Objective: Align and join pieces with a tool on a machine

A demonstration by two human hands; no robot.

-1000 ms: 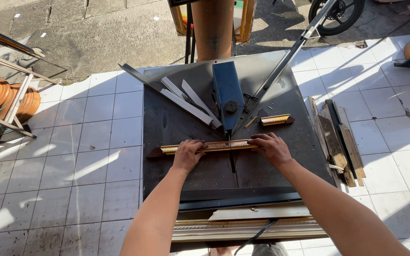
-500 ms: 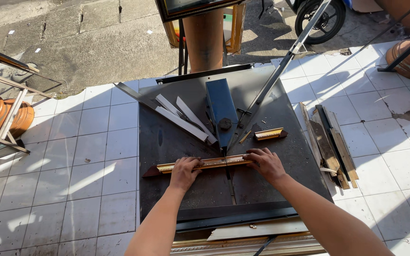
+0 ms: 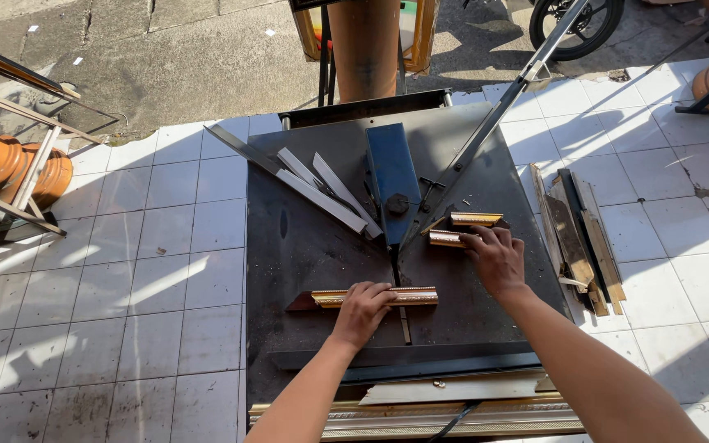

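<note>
A dark metal cutting table [image 3: 305, 238] carries a blue blade housing [image 3: 392, 176] and angled metal guide rails [image 3: 322, 193]. My left hand [image 3: 363, 312] presses down on a short gold-edged frame moulding piece [image 3: 404, 296] lying across the table's middle slot. My right hand [image 3: 498, 258] rests on a shorter gold moulding piece [image 3: 446, 239] beside another short piece [image 3: 476, 219], just right of the blade.
Strips of moulding offcuts [image 3: 576, 238] lie on the white tiles to the right. Long moulding lengths [image 3: 420, 414] lie along the table's near edge. An orange pillar [image 3: 364, 45] stands behind; orange pots [image 3: 10, 168] and a metal frame sit left; a motorbike wheel [image 3: 572, 20] is at top right.
The long moulding now lies in two parts. My right hand has moved up and right with a short piece to beside the blade, while my left hand stays on the remaining piece.
</note>
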